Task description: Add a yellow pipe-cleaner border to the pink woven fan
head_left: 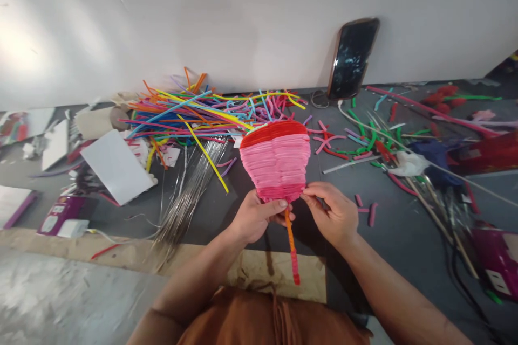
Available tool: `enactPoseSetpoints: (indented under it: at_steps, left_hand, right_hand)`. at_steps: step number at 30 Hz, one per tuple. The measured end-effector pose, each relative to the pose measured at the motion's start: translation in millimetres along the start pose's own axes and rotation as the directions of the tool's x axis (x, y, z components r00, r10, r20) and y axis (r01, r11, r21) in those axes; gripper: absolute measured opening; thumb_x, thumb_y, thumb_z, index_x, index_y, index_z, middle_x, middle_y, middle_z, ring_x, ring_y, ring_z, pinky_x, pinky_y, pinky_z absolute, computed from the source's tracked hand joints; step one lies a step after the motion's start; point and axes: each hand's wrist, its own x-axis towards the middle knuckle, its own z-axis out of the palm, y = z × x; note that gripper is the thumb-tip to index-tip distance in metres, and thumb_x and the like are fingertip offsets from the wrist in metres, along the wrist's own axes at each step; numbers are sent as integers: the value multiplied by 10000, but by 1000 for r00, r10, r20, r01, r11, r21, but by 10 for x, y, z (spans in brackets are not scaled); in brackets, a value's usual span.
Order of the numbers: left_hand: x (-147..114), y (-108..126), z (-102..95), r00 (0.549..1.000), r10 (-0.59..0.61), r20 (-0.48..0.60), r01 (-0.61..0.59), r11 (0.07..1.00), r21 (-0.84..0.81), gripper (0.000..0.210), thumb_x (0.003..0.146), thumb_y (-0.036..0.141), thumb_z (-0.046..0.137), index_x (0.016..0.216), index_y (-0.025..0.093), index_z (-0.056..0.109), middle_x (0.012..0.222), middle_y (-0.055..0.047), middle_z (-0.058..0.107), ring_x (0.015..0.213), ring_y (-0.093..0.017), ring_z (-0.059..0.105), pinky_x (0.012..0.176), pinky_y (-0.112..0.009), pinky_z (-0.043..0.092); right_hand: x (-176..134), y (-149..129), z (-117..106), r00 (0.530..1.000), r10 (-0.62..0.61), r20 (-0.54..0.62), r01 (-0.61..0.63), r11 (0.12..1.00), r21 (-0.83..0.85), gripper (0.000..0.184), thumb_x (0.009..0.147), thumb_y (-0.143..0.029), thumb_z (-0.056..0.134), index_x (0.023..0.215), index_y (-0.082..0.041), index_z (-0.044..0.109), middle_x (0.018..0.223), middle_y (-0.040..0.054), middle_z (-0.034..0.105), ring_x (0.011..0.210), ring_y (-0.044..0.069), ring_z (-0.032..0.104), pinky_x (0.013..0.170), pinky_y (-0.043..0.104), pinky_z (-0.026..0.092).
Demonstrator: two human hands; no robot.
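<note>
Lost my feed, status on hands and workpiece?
Left hand and right hand both pinch the woven pink fan at its base. Orange stem hangs below. Nothing obstructing.

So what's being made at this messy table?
A person holds up a fan-shaped piece woven from pink and red pipe cleaners. The left hand grips its narrow bottom, above an orange stem; the right hand pinches the lower right edge. Loose pipe cleaners and a phone lie behind.
</note>
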Motion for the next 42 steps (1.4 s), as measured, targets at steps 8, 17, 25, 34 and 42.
enactPoseSetpoints:
  at_steps: [8,17,25,34,42]
  left_hand:
    - [33,-24,-21,999,39,3,-40,999,11,252,621,304,808,728,113,683,654,-26,657,559,-140,651,508,-222,530]
    - [23,-69,-2,981,181,68,-193,944,267,255,730,363,721,765,112,692,673,-49,685,614,-137,634,582,-233,513]
    - [39,-193,23,980,201,2,-197,956,219,291,698,380,745,831,125,703,730,-55,713,639,-164,657,584,-261,541]
    - [67,-141,5,981,196,-15,-188,958,217,252,711,345,742,829,127,701,709,-55,709,636,-165,668,557,-240,532]
    - [111,-9,-76,962,259,-82,-227,932,281,339,684,396,757,879,130,679,751,-33,701,643,-144,641,620,-269,548]
  right_hand:
    - [3,17,32,993,115,34,-119,980,158,75,811,-187,618,803,-257,642,819,33,684,772,178,638,733,322,505]
    - [-45,14,160,677,489,550,-728,333,600,155,750,-330,682,815,-201,625,624,-33,570,515,93,501,493,228,405]
    - [-45,-40,197,678,566,469,-713,355,604,102,696,-261,674,722,-207,592,597,-45,569,502,91,495,506,235,430]
    - [-14,12,172,668,539,513,-714,269,646,184,735,-339,704,826,-203,619,683,-22,617,568,104,548,558,246,451]
    - [-5,85,106,730,573,373,-665,468,583,229,721,-403,734,737,-199,631,605,-30,583,547,104,509,570,249,438]
